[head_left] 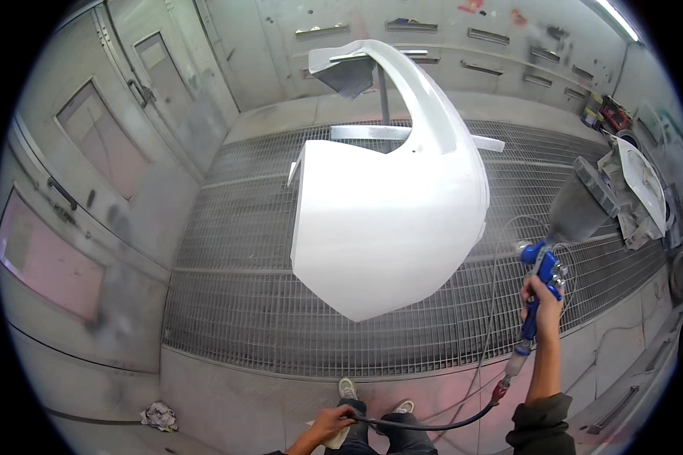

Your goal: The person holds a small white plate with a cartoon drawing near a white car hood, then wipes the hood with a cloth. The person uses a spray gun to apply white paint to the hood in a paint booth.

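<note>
A white curved vehicle body panel (387, 220) rests on a stand (383, 98) in front of me. My right hand (541, 303) grips a blue spray gun (540, 262) with a grey cup (580, 201) on top, right of the panel's lower part; a faint haze shows near its nozzle. A black air hose (432, 426) runs from the gun's red fitting to my left hand (334, 421), whose fingers are closed on it low in front of my legs. A pale cloth (336, 437) shows under that hand; whether it is held too, I cannot tell.
Metal doors (91, 212) line the left, a wall with slots (463, 45) the back. Other white parts (641, 178) and cans (592, 110) stand at the right. A floor grate (228, 288) lies under the panel. Thin cables (599, 341) trail at the right; a crumpled cloth (159, 417) lies lower left.
</note>
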{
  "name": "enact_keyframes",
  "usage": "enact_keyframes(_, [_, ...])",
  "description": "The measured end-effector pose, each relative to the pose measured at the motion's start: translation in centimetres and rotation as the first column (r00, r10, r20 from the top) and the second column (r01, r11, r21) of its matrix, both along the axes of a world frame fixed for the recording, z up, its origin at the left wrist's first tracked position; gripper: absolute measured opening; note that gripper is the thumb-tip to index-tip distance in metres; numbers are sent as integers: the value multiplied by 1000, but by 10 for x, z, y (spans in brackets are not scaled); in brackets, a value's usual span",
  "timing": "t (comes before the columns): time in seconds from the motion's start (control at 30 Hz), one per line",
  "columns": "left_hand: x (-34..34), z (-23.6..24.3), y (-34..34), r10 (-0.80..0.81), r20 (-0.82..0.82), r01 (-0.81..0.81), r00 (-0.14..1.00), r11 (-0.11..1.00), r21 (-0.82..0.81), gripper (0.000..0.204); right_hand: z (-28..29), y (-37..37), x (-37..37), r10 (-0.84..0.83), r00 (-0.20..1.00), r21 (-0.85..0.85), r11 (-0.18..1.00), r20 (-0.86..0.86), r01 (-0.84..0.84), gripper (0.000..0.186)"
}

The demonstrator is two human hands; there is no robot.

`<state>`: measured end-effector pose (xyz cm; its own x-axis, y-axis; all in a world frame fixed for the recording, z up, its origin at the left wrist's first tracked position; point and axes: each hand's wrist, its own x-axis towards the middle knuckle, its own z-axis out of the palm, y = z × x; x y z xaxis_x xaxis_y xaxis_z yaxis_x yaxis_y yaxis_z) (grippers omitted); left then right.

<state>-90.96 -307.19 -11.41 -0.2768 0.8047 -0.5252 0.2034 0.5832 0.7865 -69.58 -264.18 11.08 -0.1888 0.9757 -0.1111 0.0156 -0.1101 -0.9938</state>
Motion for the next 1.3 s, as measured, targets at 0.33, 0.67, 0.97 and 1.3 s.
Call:
enact_keyframes(0.33, [-15, 12, 20, 14, 33, -14, 999, 1000, 17, 23, 59, 0, -57, 163, 981, -160, 971, -109, -179, 12])
enact_keyframes(0.67, [-21, 3, 28, -106, 241, 100, 965, 994, 34, 22, 133, -20, -191, 669, 650, -69, 676, -361, -734, 18])
enact_keyframes(0.97, [-1, -17, 103, -254, 263, 214, 931, 962, 171, 23, 122, 81, -127, 346, 923, -152, 916, -169, -372, 17])
enact_keyframes(1.3, [114, 41, 267, -325, 262, 262, 909, 933, 248, 24, 61, 266, 56, 133, 984, -59, 990, 122, -127, 16])
